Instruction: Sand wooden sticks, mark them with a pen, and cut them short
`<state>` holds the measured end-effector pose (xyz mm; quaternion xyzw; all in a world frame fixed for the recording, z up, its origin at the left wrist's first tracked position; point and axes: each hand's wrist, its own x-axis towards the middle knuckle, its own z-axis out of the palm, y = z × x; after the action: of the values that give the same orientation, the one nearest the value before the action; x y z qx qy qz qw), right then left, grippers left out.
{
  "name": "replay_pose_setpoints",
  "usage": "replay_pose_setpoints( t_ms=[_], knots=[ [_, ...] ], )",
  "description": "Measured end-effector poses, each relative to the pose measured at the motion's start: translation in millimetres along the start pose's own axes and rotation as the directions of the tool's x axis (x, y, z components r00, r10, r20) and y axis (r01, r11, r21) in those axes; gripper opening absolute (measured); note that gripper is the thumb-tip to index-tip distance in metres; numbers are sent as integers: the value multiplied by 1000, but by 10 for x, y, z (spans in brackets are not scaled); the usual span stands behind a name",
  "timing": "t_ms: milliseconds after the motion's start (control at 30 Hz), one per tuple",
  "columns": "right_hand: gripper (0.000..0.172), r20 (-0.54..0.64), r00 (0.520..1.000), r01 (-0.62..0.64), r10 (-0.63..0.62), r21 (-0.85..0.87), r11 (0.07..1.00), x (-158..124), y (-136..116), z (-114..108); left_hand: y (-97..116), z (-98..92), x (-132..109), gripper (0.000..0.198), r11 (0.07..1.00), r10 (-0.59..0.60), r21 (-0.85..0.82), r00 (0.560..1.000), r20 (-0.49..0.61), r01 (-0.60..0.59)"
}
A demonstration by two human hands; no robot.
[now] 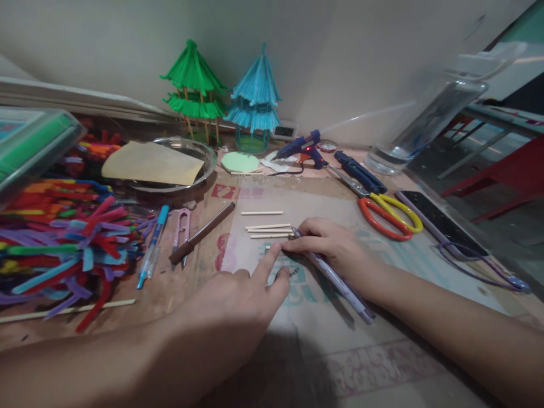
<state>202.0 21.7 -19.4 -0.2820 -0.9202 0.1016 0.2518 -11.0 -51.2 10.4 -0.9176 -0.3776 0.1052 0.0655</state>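
My left hand (246, 289) reaches in with its index finger stretched out, pressing its tip on a short wooden stick (267, 247) that is mostly hidden under the fingers. Close beside it, my right hand (335, 249) is closed around a slim purple patterned pen (335, 279). The pen's tip points up-left, close to the ends of several short pale sticks (270, 229) laid side by side. One more short stick (262, 213) lies a little farther back. The fingertips of both hands nearly meet.
Coloured pipe cleaners (85, 243), a blue pen (153, 246) and a brown marker (202, 233) lie left. Behind stand a green pagoda model (193, 73), a blue one (256, 85) and a glue gun (300, 146). Scissors (385, 218), a phone (442, 221) and a water bottle (425, 127) are right.
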Motion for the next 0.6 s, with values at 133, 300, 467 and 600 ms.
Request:
replay_pose_setpoints(
  t_ms=[133, 300, 467, 600],
  knots=[
    [23, -3, 1000, 11, -11, -4, 1000, 10, 11, 8, -3, -27, 9, 52, 1000, -21, 9, 999, 32, 21],
    [22, -29, 999, 45, -46, -33, 998, 38, 0, 2, 14, -33, 18, 60, 996, -71, 60, 997, 38, 69],
    [30, -202, 978, 92, -60, 156, 983, 30, -108, -91, -20, -64, 34, 65, 1000, -6, 13, 997, 80, 5],
    [14, -174, 964, -133, 199, 331, 934, 11, -242, -121, -16, 8, 9, 70, 998, -59, -21, 998, 8, 59]
  ],
)
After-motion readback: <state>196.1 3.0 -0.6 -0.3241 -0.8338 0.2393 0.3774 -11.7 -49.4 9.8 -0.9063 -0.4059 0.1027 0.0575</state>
